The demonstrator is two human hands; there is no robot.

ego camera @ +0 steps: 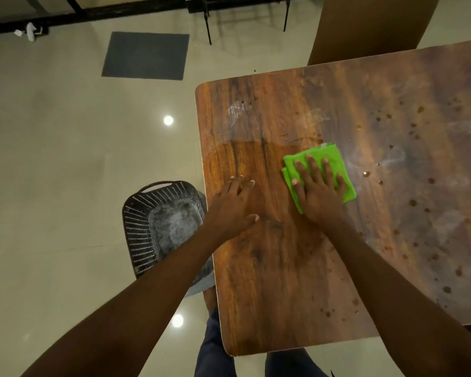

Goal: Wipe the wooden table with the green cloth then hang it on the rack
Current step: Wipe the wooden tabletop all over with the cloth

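Observation:
A folded green cloth (pixel 335 156) lies flat on the wooden table (pixel 269 281), near its middle. My right hand (pixel 318 191) presses down on the cloth with fingers spread, covering most of it. My left hand (pixel 234 205) rests flat on the bare wood to the left of the cloth, near the table's left edge, holding nothing. The wood around the hands looks darker and damp. Dark spots and pale smears cover the right part of the table. No rack shows in this view.
A dark perforated plastic basket (pixel 139 229) stands on the tiled floor against the table's left edge. A grey mat (pixel 146 55) lies on the floor further back. A brown board (pixel 370 25) stands behind the table. My legs show below the table's near edge.

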